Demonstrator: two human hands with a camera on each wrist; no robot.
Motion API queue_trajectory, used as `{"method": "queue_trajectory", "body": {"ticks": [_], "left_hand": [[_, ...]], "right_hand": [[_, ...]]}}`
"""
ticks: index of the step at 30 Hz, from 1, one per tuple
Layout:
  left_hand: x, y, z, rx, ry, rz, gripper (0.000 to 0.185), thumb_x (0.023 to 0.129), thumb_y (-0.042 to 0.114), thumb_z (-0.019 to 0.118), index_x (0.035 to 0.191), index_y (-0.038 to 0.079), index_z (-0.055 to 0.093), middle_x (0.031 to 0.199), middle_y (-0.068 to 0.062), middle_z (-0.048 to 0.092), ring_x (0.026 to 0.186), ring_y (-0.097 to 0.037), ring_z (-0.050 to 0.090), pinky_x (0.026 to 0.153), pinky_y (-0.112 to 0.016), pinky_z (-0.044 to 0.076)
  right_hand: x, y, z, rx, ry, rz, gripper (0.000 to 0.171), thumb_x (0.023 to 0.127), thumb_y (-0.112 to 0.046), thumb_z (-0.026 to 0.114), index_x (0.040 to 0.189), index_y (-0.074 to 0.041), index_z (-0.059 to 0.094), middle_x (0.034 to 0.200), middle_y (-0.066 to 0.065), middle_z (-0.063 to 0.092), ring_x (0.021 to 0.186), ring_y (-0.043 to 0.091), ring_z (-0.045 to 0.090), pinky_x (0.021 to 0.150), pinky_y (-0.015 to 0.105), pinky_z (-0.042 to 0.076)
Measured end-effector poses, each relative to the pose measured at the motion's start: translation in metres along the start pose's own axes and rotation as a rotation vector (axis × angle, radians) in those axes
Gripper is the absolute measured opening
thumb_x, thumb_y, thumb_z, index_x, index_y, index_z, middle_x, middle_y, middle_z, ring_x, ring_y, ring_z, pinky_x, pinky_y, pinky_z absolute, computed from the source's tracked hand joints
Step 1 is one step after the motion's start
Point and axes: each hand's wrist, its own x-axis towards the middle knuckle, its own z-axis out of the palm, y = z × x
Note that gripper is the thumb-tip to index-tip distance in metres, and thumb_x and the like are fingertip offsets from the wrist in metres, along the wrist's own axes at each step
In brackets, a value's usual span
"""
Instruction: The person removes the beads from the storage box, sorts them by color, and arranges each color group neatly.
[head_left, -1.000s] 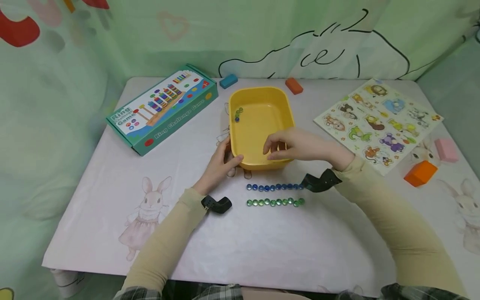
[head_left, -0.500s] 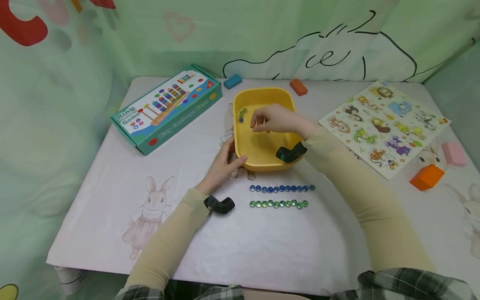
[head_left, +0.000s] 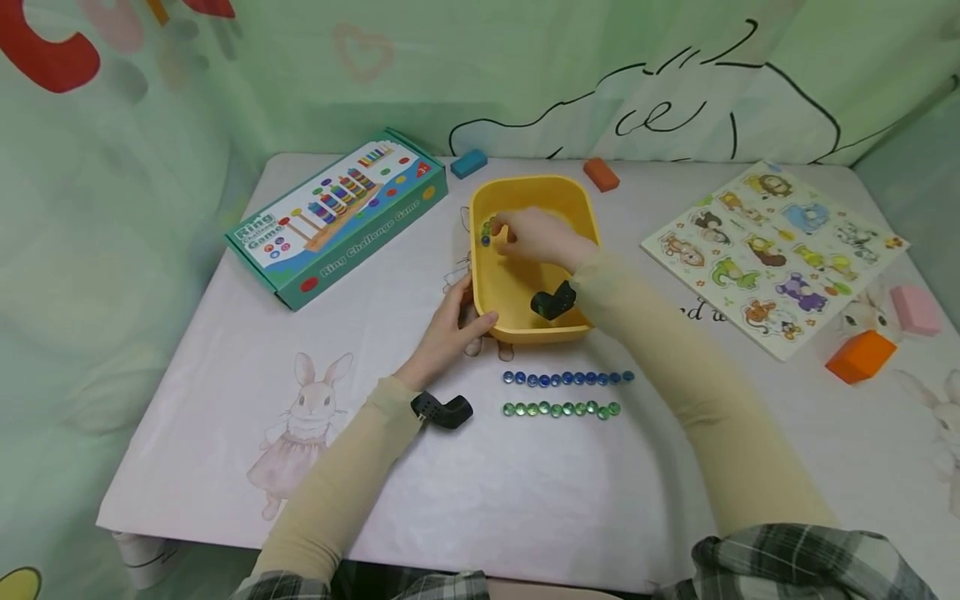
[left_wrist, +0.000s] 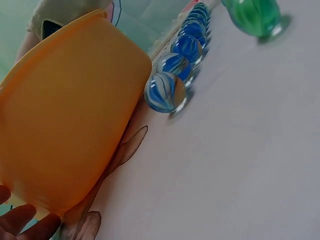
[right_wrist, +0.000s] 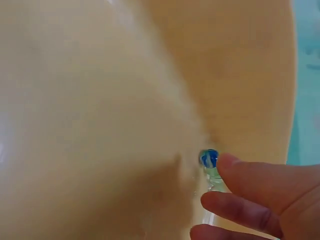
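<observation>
Two hands work: left hand (head_left: 447, 332) grips yellow plastic tub (head_left: 570, 193); right hand (head_left: 536, 236), fingers (right_wrist: 260, 181) loosely apart, touches glass marbles (head_left: 486, 230) inside.

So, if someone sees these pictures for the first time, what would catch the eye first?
Probably the yellow tub in the middle of the table, with the right hand inside it reaching for a few marbles by its left wall, while the left hand holds its near corner. Next, the two neat rows just in front of it: blue marbles and, nearer the person, green marbles.
</observation>
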Motion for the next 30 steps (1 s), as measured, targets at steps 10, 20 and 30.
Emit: {"method": "queue_trajectory", "body": {"ticks": [10, 20, 30], "left_hand": [[0.002, 0.001, 0.001, -0.038, -0.003, -0.002, 0.072, 0.090, 0.025, 0.058, 0.148, 0.014, 0.018, 0.142, -0.010, 0.038, 0.124, -0.021, 0.039, 0.110, -0.037, 0.025], [-0.010, 0.035, -0.001, -0.028, -0.009, -0.022, 0.069, 0.091, 0.013, 0.055, 0.147, 0.001, 0.016, 0.143, -0.022, 0.034, 0.130, -0.032, 0.033, 0.113, -0.041, 0.019], [0.002, 0.000, 0.000, -0.025, 0.001, -0.002, 0.071, 0.091, 0.025, 0.058, 0.148, 0.014, 0.017, 0.144, -0.010, 0.036, 0.130, -0.023, 0.035, 0.113, -0.039, 0.020]], "right_hand": [[0.012, -0.008, 0.005, -0.041, -0.050, 0.013, 0.041, 0.092, -0.020, 0.056, 0.130, -0.008, 0.047, 0.117, 0.013, 0.057, 0.099, 0.025, 0.051, 0.096, 0.039, 0.042], [0.017, -0.014, 0.009, -0.102, -0.035, -0.022, 0.024, 0.091, -0.019, 0.059, 0.111, -0.006, 0.059, 0.105, 0.011, 0.060, 0.092, 0.024, 0.050, 0.089, 0.036, 0.044], [0.002, -0.014, -0.001, -0.055, -0.075, -0.133, 0.017, 0.088, -0.016, 0.061, 0.099, -0.003, 0.063, 0.098, 0.011, 0.061, 0.087, 0.023, 0.051, 0.080, 0.033, 0.044]]}}
